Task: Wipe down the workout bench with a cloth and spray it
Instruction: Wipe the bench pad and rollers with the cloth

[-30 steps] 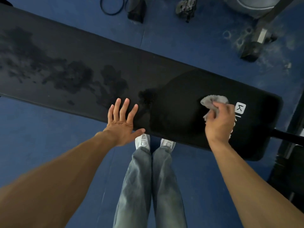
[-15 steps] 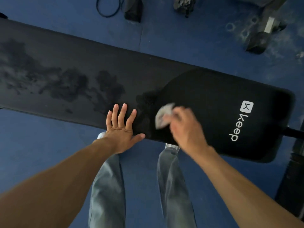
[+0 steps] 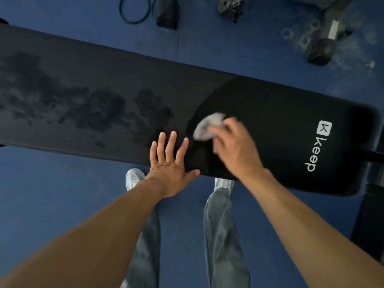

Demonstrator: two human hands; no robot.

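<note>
The black workout bench (image 3: 270, 113) stretches across the view, with a white "keep" logo at its right end. Dark wet patches (image 3: 99, 107) mark its left and middle parts, while the right part looks evenly dark. My right hand (image 3: 234, 148) is shut on a crumpled grey cloth (image 3: 207, 125) and presses it on the pad near the middle; both are blurred. My left hand (image 3: 170, 161) lies flat on the bench's near edge with fingers spread, just left of the cloth. No spray bottle is in view.
Blue floor mats surround the bench. My legs and white shoes (image 3: 135, 177) stand close to its near edge. Behind the bench are a cable loop (image 3: 133, 11), a dark block (image 3: 168, 15) and a machine foot (image 3: 322, 46). A black frame (image 3: 369, 215) stands at right.
My right hand swept the cloth from the logo end leftward to the bench's middle, then slightly up the pad. My left hand stayed planted.
</note>
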